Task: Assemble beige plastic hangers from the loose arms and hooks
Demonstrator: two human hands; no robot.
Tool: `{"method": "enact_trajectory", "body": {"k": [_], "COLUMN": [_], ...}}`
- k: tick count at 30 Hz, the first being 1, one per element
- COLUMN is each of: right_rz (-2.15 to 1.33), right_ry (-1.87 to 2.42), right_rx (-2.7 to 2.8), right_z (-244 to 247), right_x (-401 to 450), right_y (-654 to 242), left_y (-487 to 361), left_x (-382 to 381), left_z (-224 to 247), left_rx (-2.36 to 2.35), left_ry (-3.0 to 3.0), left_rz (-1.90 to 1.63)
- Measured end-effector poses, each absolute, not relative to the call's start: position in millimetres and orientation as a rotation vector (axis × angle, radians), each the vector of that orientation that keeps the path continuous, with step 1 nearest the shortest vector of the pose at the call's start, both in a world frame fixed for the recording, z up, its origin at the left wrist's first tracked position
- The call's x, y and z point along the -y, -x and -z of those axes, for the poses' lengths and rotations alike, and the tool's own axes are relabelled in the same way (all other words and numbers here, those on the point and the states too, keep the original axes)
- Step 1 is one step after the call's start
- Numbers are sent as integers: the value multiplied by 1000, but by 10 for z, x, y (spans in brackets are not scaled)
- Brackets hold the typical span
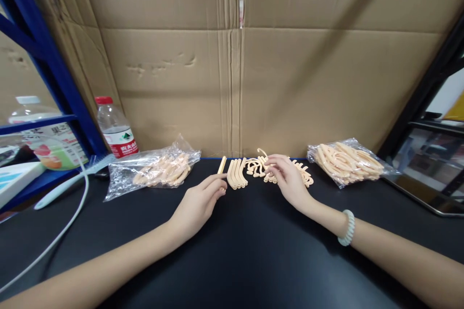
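Note:
My left hand (198, 203) has its fingers closed around a narrow cream strip (222, 165), which stands out above them; its lower part is mostly covered. Just right of it, several slightly curved cream strips (237, 174) lie side by side on the black table. My right hand (288, 178) is pinched over a group of small curved cream pieces (255, 167). From its fingertips rises a thin cream hook-shaped piece (262, 152). More curved cream pieces (305, 174) show to the right of that hand, partly hidden behind it.
Clear plastic bags of cream pieces lie left (163, 171) and right (348, 161). Behind stands a cardboard wall (166, 72). At left are a red-capped bottle (116, 130), a white cable (78, 207) and a blue frame (54, 63). A dark glossy panel (431, 169) borders the right.

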State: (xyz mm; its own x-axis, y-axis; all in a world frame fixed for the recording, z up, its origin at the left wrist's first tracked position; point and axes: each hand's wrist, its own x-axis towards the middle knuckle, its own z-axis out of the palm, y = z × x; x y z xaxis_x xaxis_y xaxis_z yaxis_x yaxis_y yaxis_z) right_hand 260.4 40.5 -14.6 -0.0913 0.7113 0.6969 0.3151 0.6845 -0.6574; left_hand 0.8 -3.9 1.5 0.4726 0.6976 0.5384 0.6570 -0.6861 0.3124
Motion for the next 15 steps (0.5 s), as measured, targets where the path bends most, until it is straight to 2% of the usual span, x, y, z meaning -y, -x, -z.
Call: {"method": "enact_trajectory", "body": {"k": [3, 5, 15], "right_rz": [-896, -1087, -1354], "right_ry": [889, 936, 828], "right_rx": [1379, 1237, 1011], "right_z": [176, 192, 108], "right_x": [-283, -187, -5], "right_y": [-2553, -2493, -2366], "left_y": [-38, -69, -205], "left_x": [80, 109, 154], "left_z": [-6, 4, -15], "left_rx": [-1118, -1055, -977], "left_ry": [-2479, -2346, -1645], "left_rz": [-1195, -1274, -1214]}}
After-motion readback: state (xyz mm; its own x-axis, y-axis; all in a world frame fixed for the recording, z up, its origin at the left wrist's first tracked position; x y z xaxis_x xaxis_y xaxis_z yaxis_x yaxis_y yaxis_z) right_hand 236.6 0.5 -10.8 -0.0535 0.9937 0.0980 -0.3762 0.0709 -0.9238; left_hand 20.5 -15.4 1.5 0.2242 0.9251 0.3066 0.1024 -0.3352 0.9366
